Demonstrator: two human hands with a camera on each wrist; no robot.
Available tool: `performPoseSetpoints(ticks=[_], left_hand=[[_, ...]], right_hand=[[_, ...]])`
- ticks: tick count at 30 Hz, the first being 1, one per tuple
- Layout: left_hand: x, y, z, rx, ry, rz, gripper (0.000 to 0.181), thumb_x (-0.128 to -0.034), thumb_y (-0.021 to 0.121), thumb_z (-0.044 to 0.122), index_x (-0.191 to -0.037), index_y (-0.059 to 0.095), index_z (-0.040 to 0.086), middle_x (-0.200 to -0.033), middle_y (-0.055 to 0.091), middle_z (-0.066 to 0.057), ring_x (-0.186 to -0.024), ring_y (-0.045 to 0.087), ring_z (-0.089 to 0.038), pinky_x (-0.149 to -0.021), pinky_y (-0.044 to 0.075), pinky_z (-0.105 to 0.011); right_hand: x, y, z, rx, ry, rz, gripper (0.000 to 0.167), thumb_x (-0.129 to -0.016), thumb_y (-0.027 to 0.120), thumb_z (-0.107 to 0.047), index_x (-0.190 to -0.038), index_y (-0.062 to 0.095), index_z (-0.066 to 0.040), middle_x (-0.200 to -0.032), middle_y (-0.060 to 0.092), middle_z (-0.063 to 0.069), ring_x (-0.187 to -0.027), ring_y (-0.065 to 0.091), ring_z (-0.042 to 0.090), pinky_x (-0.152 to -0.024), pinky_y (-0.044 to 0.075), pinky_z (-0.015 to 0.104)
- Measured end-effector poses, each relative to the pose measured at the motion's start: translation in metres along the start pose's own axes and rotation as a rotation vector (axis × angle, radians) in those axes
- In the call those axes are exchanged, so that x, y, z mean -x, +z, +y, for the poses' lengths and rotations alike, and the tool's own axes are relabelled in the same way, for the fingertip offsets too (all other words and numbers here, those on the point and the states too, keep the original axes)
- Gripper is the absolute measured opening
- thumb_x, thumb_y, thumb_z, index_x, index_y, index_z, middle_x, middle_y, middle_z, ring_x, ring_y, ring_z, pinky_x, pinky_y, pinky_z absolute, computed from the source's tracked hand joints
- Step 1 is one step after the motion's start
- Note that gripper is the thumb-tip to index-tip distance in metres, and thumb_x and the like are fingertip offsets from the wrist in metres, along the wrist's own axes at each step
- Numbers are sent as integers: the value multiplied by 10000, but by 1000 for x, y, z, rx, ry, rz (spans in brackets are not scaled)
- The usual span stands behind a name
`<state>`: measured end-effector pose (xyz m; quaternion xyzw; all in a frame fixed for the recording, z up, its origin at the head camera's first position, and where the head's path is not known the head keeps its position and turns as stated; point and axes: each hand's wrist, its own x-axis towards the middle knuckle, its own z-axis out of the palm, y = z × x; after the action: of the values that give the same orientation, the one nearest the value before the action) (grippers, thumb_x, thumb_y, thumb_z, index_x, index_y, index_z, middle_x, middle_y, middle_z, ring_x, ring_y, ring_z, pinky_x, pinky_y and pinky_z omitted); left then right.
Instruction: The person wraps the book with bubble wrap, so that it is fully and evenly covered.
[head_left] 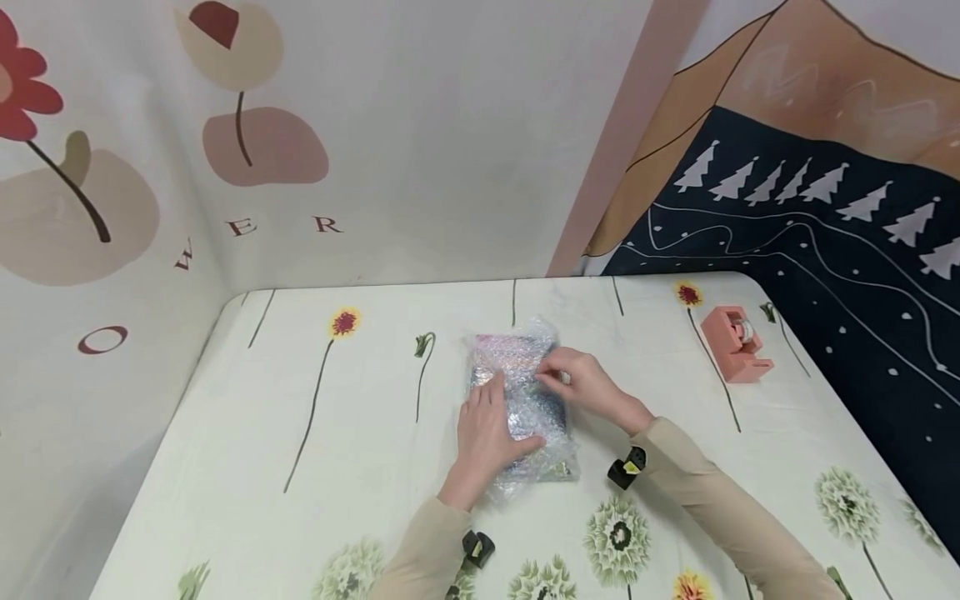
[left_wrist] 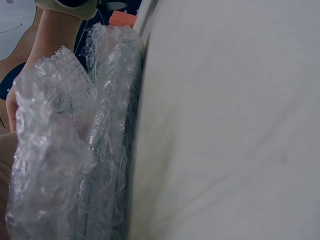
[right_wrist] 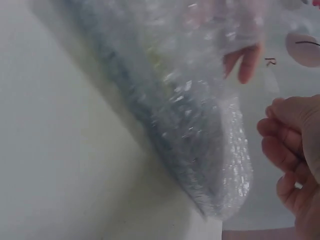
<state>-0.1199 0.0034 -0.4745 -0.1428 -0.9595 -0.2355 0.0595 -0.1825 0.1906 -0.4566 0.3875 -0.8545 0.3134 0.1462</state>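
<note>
A flat rectangular package in clear bubble wrap (head_left: 525, 400) lies on the table. Pinkish colour shows through its far end and dark blue lower down. My left hand (head_left: 487, 429) rests across the package's left side, fingers straight and thumb spread over the wrap. Over the package's right edge is my right hand (head_left: 581, 383), its fingers curled and thumb tip against the index finger. In the right wrist view, a gap separates the right hand (right_wrist: 295, 145) from the bubble wrap (right_wrist: 200, 135), and nothing shows between its fingertips. A loose layer of wrap (left_wrist: 50, 145) stands up in the left wrist view.
A pink tape dispenser (head_left: 735, 343) with a roll of tape stands at the table's far right. The flower-printed cloth (head_left: 247, 467) covers the table. Printed fabric (head_left: 450, 150) hangs behind it, and dark fabric with trees (head_left: 825, 225) hangs at the right.
</note>
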Motion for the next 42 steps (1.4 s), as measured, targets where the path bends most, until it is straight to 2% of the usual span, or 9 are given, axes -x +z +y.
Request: performPoseSetpoints(ticks=[3,7,13,18,27,37,42], left_hand=[[1,-1,0,1,-1,8,1161,-576,825,551,-1415,285,-43,-1276,503,-209,-1153,473,-327,-888,442,-417],[1,-1,0,0,-3,5,1146,-587,819,550,-1420,285,-29,-1281,503,-201,-1154,475,-324,-898,438,-416],[2,-1,1,-8,13,13,1069,-590,822,540,-1374,360,-22,-1257,520,-180,-1130,485,-316,-886,442,-412],[2,-1,2,-50,30,32,1015,-591,810,563,-1329,413,-11,-1243,535,-159,-1090,496,-296,-842,453,-396],[1,1,2,-90,38,28,939,-612,786,585,-1274,455,7,-1246,540,-157,-1078,491,-294,-830,448,-392],[1,2,1,-107,32,7,940,-628,766,603,-1282,467,-1,-1308,513,-163,-1121,485,-306,-867,445,-409],[1,2,1,-101,25,-5,909,-637,761,604,-1265,490,4,-1329,497,-160,-1133,481,-304,-880,444,-409]], right_hand=[[-4,5,1,62,-112,-15,107,-753,737,5,-803,666,-59,-761,638,4,-696,579,118,-652,508,247],[-8,9,3,127,-236,-25,121,-738,750,-17,-799,661,-71,-768,641,-2,-728,597,140,-715,517,276],[-6,10,9,194,-331,-59,125,-743,735,-23,-820,655,-81,-796,632,-3,-771,596,146,-757,512,282],[-4,9,9,234,-406,-84,94,-763,710,-53,-843,662,-68,-816,642,-3,-783,588,142,-752,509,258],[4,8,10,280,-473,-141,35,-834,638,-72,-862,660,-70,-855,645,4,-821,589,156,-832,502,308],[6,8,13,291,-508,-183,143,-813,651,-116,-950,685,-99,-925,638,-3,-852,577,144,-764,491,273],[8,9,13,319,-482,-246,266,-838,631,-137,-1097,689,-118,-993,639,16,-893,564,158,-794,486,290]])
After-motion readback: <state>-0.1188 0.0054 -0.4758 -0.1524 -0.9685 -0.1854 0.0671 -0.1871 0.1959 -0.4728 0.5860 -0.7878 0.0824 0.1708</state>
